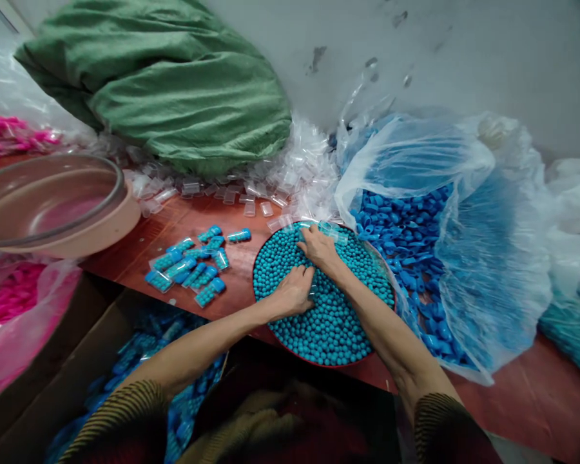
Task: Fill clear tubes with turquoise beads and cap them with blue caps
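Note:
A round red-rimmed basin full of small turquoise balls (338, 328) stands in front of me. Over its middle, my left hand (292, 291) is closed on a small clear plastic container (312, 292), mostly hidden by the fingers. Farther back, my right hand (319, 248) reaches over the balls with bent fingers, thumb and forefinger a little apart; I make out nothing between them. Empty clear containers (338, 233) lie on the balls beside it. To the left, several filled containers with blue caps (186, 265) rest on the red tabletop (236, 283).
Loose clear containers (265, 207) heap behind the basin, below a green sack (188, 90). An open plastic bag (493, 258) spills blue caps (410, 225) at right. Stacked bowls (101, 235) stand left. Below is a cardboard box (43, 399) with blue-capped containers.

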Demonstrator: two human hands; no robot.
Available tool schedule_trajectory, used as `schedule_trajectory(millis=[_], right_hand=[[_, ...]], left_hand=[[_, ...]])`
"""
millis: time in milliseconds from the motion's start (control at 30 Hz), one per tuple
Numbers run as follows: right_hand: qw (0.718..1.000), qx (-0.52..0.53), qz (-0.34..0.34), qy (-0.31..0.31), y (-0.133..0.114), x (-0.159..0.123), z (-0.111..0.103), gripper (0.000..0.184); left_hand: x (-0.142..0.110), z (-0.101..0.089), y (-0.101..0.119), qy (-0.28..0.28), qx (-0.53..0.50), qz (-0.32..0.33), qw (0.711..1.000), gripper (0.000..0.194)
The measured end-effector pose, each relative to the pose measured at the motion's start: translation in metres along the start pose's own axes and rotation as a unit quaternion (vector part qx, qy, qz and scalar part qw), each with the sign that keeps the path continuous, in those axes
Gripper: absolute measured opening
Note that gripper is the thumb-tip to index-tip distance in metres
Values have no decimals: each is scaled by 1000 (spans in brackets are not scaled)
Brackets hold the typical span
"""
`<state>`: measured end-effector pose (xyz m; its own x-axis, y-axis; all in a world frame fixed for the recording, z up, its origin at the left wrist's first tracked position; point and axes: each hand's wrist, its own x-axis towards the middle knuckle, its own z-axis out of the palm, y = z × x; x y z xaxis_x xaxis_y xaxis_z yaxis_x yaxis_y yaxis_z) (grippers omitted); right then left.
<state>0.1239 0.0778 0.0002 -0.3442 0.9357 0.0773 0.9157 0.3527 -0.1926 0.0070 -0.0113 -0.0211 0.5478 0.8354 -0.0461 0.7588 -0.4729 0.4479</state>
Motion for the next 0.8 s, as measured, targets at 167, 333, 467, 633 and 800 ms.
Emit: schedule_trajectory(millis=[167, 333, 467, 633, 800], right_hand=[[991, 118, -15, 62, 23, -26, 9, 34], [968, 250, -20, -13, 41, -73, 14, 35], [959, 279, 35, -35, 36, -85, 19, 47], [959, 263, 100, 41, 25, -85, 27, 51], [970, 209, 99, 77, 16, -80, 34, 50]], left_hand=[[-4, 10, -7, 39, -9, 54, 998, 62], [-1, 10, -11, 41, -20, 87, 995, 69], [5, 5, -11, -3, -31, 86, 996, 73], [17, 1, -1, -41, -27, 29, 998, 102], [23, -1, 8, -47, -20, -10, 999, 92]])
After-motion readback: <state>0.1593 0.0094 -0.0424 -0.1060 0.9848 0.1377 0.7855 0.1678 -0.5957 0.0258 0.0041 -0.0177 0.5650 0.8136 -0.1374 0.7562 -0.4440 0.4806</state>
